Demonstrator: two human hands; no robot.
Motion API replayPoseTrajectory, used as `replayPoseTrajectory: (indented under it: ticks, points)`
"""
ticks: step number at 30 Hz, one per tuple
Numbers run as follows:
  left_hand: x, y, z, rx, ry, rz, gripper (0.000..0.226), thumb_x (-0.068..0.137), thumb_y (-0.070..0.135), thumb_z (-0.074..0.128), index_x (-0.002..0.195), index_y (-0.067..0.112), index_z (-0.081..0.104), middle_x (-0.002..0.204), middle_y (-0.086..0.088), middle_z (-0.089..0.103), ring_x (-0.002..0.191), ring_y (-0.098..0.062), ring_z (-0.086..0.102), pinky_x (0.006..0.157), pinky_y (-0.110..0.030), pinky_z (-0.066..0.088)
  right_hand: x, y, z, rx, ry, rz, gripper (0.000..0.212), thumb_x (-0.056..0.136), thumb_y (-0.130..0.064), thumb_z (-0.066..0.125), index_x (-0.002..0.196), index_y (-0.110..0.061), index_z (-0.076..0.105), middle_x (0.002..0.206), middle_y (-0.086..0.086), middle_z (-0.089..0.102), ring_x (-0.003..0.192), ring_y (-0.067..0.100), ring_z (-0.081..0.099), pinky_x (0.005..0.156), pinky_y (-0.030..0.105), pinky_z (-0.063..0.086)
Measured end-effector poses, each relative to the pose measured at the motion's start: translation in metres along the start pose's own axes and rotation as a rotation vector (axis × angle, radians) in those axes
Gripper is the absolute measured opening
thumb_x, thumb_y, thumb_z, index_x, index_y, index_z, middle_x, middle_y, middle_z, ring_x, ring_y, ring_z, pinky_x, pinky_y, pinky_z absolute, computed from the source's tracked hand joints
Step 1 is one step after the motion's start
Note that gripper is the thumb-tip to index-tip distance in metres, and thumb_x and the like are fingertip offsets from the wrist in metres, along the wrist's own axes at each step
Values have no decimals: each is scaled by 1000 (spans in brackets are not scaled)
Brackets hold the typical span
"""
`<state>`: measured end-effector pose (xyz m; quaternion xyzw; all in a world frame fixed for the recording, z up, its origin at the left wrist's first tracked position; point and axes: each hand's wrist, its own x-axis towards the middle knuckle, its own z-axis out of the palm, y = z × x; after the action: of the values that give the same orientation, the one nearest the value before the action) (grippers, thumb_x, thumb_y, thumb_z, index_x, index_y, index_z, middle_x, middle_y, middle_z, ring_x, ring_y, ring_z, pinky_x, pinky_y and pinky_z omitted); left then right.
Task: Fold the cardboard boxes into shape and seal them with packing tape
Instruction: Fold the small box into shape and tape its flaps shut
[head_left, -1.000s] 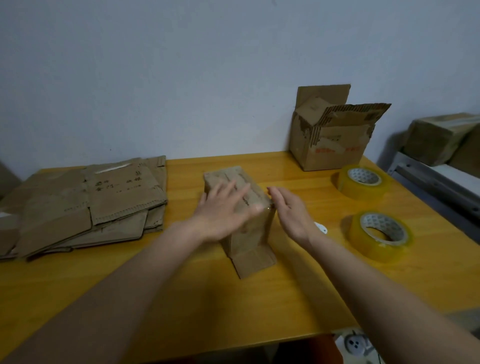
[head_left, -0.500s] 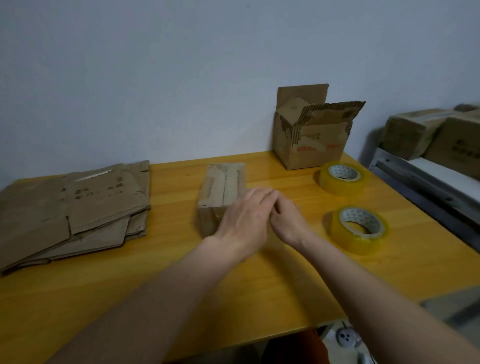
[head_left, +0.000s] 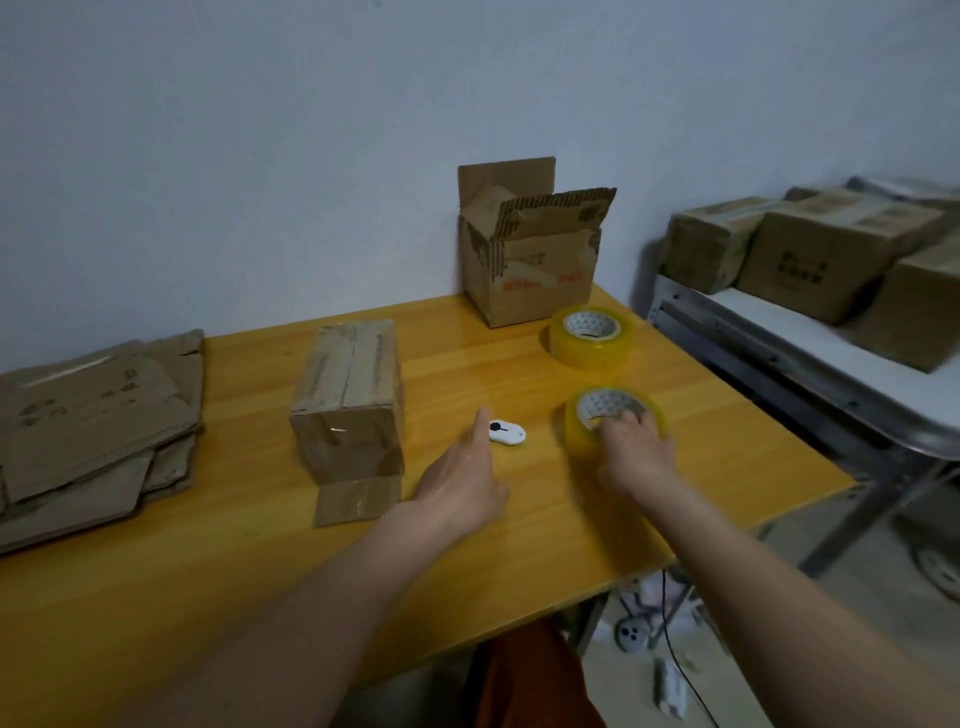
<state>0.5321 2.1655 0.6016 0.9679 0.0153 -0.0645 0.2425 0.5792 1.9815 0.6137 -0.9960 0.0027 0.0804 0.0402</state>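
Tape already crossed the folded box; right hand curled on the roll at three o'clock, left hand loose-fingered; flat cardboard stack at nine o'clock awaited folding.

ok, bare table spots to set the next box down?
Free: the near edge of the table, and between flat cardboard stack and folded box. Crowded: right side, with cutter, both hands, tape rolls.
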Motion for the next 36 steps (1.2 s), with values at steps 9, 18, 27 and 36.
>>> replayPoseTrajectory:
  ticks: [9,18,27,36]
  points:
    - [-12,2,-57,-370,257,124,78,87,11,59,152,20,17,153,5,33,139,-15,31,112,-28,27,-35,-42,-46,985,38,-401,25,73,-7,79,96,-7,68,94,8,69,84,20,62,78,36,50]
    - [-52,-18,-113,-377,541,128,15,85,19,64,97,22,73,109,6,68,105,-10,59,94,-25,44,-52,-104,-62,990,77,-516,24,72,-9,80,92,-13,66,93,7,68,88,23,63,80,41,51]
    - [-57,-31,-119,-517,731,39,12,81,14,74,92,15,71,98,-2,70,90,-14,65,84,-27,53,-63,-138,-65,796,225,-484,40,75,-21,79,111,-22,61,110,-1,64,102,18,58,89,40,49]
    - [-57,-37,-115,-311,836,46,5,93,8,55,91,12,56,93,2,51,87,-14,51,75,-19,38,-74,-146,-62,498,309,-593,64,76,-23,77,129,-26,42,130,-4,44,124,17,39,98,46,39]
